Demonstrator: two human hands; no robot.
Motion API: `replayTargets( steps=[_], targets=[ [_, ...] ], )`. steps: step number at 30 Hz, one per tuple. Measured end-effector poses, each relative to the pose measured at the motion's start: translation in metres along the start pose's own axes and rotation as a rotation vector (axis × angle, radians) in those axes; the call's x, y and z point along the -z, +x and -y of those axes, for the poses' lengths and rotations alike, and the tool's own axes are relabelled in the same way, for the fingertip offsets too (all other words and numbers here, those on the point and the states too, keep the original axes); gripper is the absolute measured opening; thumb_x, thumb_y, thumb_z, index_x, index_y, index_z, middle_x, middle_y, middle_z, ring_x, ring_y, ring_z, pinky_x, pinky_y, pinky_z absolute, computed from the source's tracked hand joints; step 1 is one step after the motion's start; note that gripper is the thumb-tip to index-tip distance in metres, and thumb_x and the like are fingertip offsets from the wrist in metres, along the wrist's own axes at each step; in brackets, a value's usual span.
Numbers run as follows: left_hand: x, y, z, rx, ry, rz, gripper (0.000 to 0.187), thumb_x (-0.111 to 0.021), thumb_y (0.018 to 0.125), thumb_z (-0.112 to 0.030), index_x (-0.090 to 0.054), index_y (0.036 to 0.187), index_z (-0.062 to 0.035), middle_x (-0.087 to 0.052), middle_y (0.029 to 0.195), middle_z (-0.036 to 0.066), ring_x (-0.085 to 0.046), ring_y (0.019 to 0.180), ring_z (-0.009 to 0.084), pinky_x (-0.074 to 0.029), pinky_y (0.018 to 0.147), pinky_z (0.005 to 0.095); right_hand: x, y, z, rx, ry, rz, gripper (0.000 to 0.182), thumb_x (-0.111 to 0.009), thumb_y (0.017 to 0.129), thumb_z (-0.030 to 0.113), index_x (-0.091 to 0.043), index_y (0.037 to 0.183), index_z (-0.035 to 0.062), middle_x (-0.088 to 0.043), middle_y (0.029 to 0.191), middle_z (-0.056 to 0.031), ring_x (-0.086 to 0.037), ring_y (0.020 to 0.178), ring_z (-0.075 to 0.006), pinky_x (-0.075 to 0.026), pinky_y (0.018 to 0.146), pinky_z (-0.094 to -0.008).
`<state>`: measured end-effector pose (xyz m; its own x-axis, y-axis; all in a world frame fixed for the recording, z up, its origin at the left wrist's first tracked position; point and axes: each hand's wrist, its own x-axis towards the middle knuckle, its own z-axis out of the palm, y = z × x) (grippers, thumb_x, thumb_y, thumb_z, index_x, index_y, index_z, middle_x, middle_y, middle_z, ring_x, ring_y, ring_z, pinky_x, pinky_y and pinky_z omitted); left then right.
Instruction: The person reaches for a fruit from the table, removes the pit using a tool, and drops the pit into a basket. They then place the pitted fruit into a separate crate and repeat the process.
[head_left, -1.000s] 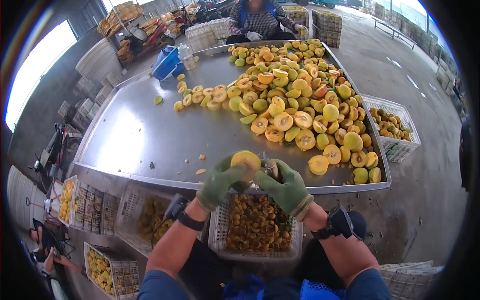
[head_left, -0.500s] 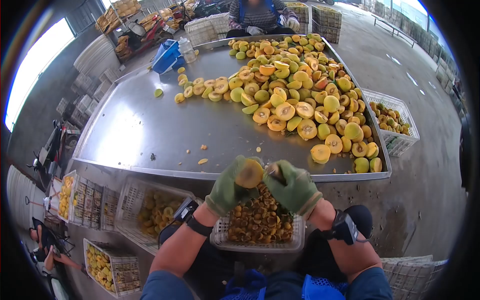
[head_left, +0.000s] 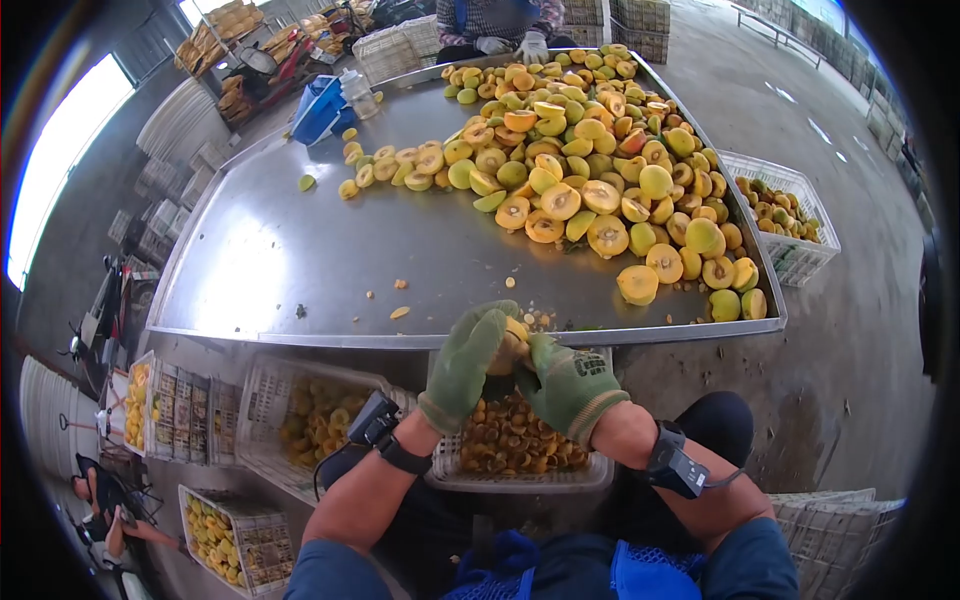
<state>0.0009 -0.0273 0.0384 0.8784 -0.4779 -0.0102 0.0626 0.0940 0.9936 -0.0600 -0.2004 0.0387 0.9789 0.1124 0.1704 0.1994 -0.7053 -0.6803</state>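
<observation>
One fruit piece (head_left: 512, 345) is pinched in your left hand (head_left: 465, 365); your right hand (head_left: 568, 384) curls close at its right side, but what this hand grips, I cannot tell.

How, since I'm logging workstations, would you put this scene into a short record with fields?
Left hand: green glove, fingers around a piece of yellow fruit
Right hand: green glove, fingers at that fruit; anything inside them is hidden
Work surface: metal table with raised rim
Fruit pile: yellow and green, many pieces halved, toward the table's far and right sides
Below the hands: white crate holding brownish-yellow pieces
Far left corner: blue container beside a clear bottle
Opposite: a person wearing gloves
</observation>
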Motion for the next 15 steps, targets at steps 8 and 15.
replayTargets(
  steps=[8,15],
  targets=[
    [-0.009,-0.001,0.014,-0.031,0.095,-0.138,0.040,-0.050,0.109,-0.035,-0.059,0.132,-0.0037,-0.065,0.112,0.006,-0.066,0.096,0.0135,-0.059,0.075,0.0300,-0.005,-0.003,0.001,-0.107,-0.014,0.155,0.029,-0.064,0.092,0.022,-0.056,0.110,0.0009,-0.070,0.088,-0.0243,-0.069,0.084,-0.0444,-0.053,0.074,-0.0525],
    [-0.017,-0.004,0.014,-0.015,0.131,-0.260,0.037,-0.051,0.109,-0.032,-0.062,0.127,-0.0018,-0.065,0.113,0.006,-0.063,0.099,0.0133,-0.054,0.089,0.0308,-0.004,0.000,0.005,-0.154,-0.056,0.216,0.031,-0.062,0.092,0.018,-0.058,0.114,-0.0022,-0.072,0.095,-0.0257,-0.071,0.090,-0.0436,-0.056,0.077,-0.0509]
  ],
)
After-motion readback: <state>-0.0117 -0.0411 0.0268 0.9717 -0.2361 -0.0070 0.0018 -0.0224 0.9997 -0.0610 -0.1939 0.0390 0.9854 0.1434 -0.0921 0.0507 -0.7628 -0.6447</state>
